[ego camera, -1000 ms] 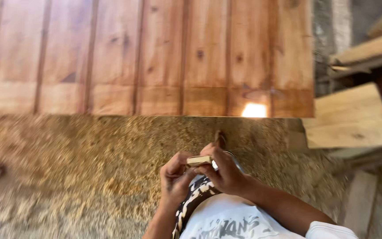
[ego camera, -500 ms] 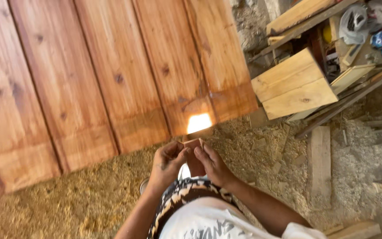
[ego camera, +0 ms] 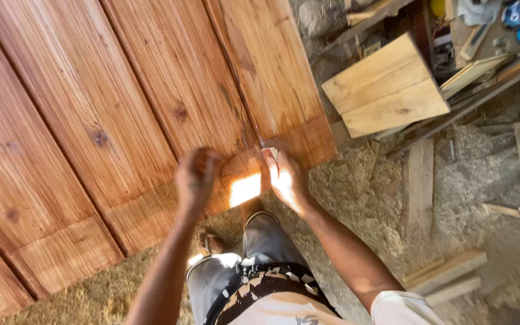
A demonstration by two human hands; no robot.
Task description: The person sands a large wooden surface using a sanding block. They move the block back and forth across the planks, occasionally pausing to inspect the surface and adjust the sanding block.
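Sanding block (ego camera: pixel 270 155), small, light, rigid-looking, pinched flat in right hand (ego camera: pixel 285 180) against stiff door panel (ego camera: pixel 151 108); left hand (ego camera: pixel 196 178) loosely curled, empty.

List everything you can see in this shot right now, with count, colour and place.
wooden panel: one, reddish-brown planks, upper left, on the ground.
pale boards: two joined, light yellow, upper right.
loose planks: several, grey-brown, right side of the floor.
sawdust: a layer, tan, across the floor.
cluttered shelf: one, mixed colours, top right corner; its items are too small to tell.
sunlit patch: one, bright, on the panel's lower edge.
small flat piece: one, pale, at the right hand's fingertips on the panel.
left hand: blurred, over the panel's lower edge.
right hand: at the panel's lower corner, gripping the small piece.
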